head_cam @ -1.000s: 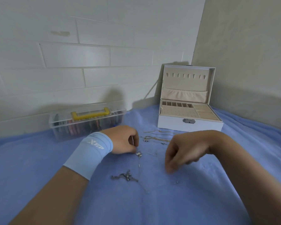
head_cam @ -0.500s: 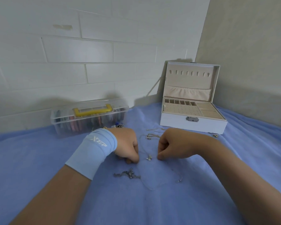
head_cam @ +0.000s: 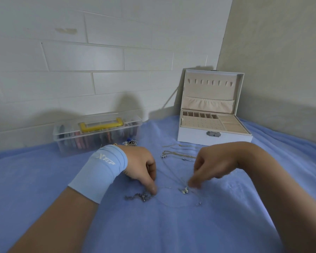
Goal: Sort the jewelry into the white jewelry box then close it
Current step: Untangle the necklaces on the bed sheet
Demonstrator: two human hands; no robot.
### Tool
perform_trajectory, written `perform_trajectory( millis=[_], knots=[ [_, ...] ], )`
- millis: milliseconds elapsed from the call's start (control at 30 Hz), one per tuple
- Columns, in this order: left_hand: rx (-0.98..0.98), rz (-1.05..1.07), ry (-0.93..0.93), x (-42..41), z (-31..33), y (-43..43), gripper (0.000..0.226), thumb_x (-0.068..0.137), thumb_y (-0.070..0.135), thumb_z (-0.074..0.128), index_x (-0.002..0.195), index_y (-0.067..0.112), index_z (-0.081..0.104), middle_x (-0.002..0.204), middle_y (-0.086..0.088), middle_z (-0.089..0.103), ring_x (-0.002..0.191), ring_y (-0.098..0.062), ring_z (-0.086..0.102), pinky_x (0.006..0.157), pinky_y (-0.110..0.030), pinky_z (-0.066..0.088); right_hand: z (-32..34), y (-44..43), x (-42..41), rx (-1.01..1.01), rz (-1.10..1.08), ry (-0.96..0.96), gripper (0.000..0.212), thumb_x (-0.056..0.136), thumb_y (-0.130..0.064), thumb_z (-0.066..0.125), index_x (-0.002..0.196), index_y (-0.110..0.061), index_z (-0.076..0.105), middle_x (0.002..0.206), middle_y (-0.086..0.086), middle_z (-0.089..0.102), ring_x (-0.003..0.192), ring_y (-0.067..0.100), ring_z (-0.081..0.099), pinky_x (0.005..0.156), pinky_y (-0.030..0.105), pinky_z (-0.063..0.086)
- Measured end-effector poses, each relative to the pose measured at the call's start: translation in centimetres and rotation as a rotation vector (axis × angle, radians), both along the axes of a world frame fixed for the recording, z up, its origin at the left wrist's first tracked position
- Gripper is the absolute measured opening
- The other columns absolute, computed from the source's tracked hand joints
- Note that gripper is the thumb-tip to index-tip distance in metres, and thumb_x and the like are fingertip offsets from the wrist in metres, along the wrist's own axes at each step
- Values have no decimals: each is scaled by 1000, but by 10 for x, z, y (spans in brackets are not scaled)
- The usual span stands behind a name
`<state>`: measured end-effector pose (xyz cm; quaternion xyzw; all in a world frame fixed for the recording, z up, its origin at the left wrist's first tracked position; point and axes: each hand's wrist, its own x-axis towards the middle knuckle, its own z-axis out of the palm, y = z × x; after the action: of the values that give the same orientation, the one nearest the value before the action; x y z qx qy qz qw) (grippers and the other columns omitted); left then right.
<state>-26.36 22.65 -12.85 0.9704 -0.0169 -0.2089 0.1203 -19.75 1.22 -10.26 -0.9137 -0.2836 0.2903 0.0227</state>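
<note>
Centre frame, on blue cloth (head_cam: 44,179): left hand (head_cam: 142,168) and right hand (head_cam: 210,167) curl fingertips down at either end of fine butterfly chain (head_cam: 185,190), likely spreading it untangled; actual pinch we cannot tell, right blurred. White jewelry box (head_cam: 193,137), upper right, stands open, compartments apparently empty. Clear case (head_cam: 71,139) holds coloured items.
</note>
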Motion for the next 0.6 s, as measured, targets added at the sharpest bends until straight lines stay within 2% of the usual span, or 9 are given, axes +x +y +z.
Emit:
perform_trajectory(
  millis=[100,200,267,333,400,500,600],
  knots=[
    [-77,50,-184,5,-1,6,21,82,50,71,96,35,66,88,12,67,70,-2,58,65,-22,43,-18,16,4,323,-64,-245,26,86,-42,68,70,-22,71,57,-9,58,55,9,52,57,23,41],
    [-85,53,-281,11,-8,9,20,84,39,72,103,40,66,95,14,63,75,-2,57,72,-25,48,-43,40,2,350,-87,-417,34,83,-49,68,67,-19,67,66,-8,63,67,11,58,60,27,44],
    [-43,40,-247,14,-12,10,17,83,38,72,100,39,70,96,16,64,84,-3,60,84,-30,52,-50,48,1,351,-71,-402,27,80,-46,71,68,-22,70,73,-9,68,76,11,63,68,30,53],
    [-45,47,-245,15,-13,12,11,85,35,71,95,35,73,96,17,68,91,-7,63,87,-30,53,-49,46,5,363,-51,-341,15,82,-33,69,75,-21,75,78,-8,73,79,12,66,72,30,57],
    [-36,38,-240,15,-11,17,8,87,31,70,93,29,75,97,15,70,92,-9,65,81,-23,51,-47,41,9,334,-51,-274,16,82,-26,65,78,-14,75,74,-5,71,69,13,62,67,29,54],
    [-63,53,-239,9,-3,29,8,89,28,68,93,28,76,96,16,71,88,-3,65,77,-17,48,-46,33,16,272,-84,-237,28,81,-25,63,89,1,67,68,1,52,62,16,46,61,30,42],
    [-234,130,-361,3,7,40,14,91,19,66,97,29,75,94,11,72,83,-3,66,78,-15,50,-42,24,21,196,-101,-308,26,81,-26,64,91,-2,71,69,0,57,63,17,50,61,28,42]
  ],
)
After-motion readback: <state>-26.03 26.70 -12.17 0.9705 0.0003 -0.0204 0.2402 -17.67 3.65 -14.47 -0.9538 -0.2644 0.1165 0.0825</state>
